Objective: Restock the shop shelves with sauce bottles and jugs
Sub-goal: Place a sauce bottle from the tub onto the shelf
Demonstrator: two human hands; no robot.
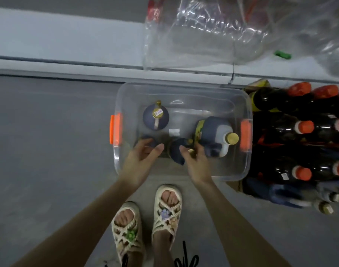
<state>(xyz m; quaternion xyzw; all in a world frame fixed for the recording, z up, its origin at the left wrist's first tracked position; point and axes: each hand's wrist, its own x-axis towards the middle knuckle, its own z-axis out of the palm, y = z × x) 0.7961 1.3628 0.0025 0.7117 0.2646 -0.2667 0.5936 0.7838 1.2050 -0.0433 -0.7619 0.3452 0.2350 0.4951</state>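
Clear glossy plastic tub (pixel 184 91); matt grey floor (pixel 49 141).
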